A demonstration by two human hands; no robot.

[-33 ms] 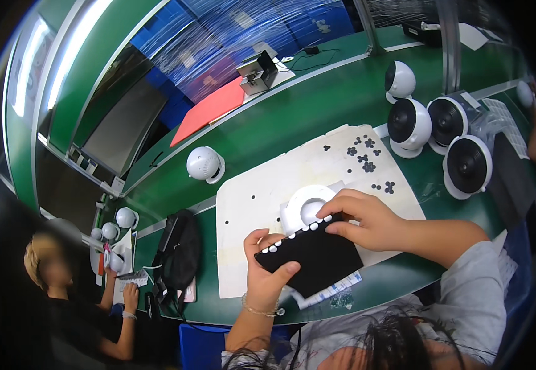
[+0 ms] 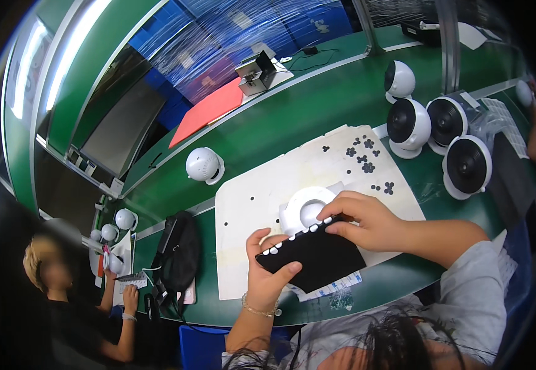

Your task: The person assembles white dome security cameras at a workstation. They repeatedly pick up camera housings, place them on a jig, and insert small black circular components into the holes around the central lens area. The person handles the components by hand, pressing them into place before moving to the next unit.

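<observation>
1 blk sheet (image 2: 318, 260) gripped by L hand (image 2: 264, 272), top edge pinched by R hand (image 2: 369, 221).

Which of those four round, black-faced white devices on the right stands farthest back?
The topmost black-faced device in the picture: it stands behind the other three devices and looks smallest.

Fingers (image 2: 349, 234) gripping black sheet (image 2: 317, 262), white ring (image 2: 290, 211) beyond

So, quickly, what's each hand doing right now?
Left hand: closed, holding the black sheet.
Right hand: closed at the sheet's upper right edge; whether pinching sheet or white dot can't be told.
</observation>
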